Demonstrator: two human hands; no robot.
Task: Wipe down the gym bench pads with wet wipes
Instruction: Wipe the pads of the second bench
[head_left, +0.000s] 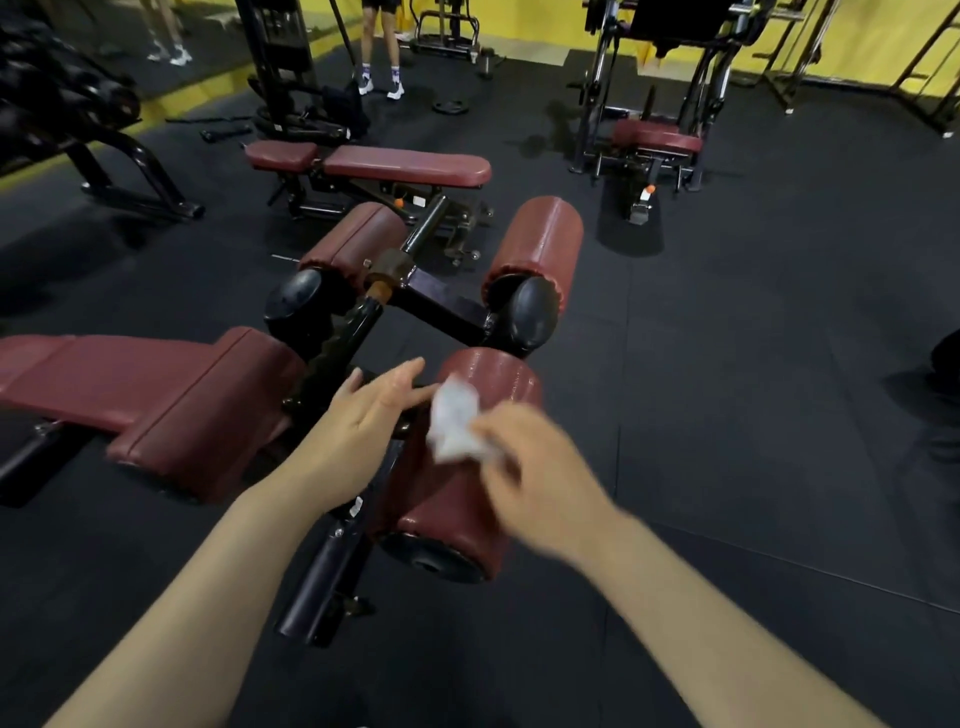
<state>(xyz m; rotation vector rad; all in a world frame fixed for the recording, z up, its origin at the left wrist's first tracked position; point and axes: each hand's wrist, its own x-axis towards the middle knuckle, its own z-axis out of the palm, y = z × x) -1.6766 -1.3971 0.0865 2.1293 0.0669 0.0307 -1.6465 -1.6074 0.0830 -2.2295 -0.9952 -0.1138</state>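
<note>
A dark red roller pad (462, 499) lies right below me, its black end cap facing me. My right hand (530, 467), blurred, pinches a crumpled white wet wipe (454, 421) over the roller's top. My left hand (363, 421) is stretched out with straight fingers beside the roller's left side, fingertips near the wipe. To the left lies the bench's red seat pad (156, 395). Two more red rollers, one left (353, 244) and one right (540, 244), sit farther along the black frame (436, 301).
A second red flat bench (395, 163) stands behind. A machine with a red seat (657, 137) is at the back right. A person's legs (382, 57) show at the top. A weight plate (451, 106) lies on the black rubber floor.
</note>
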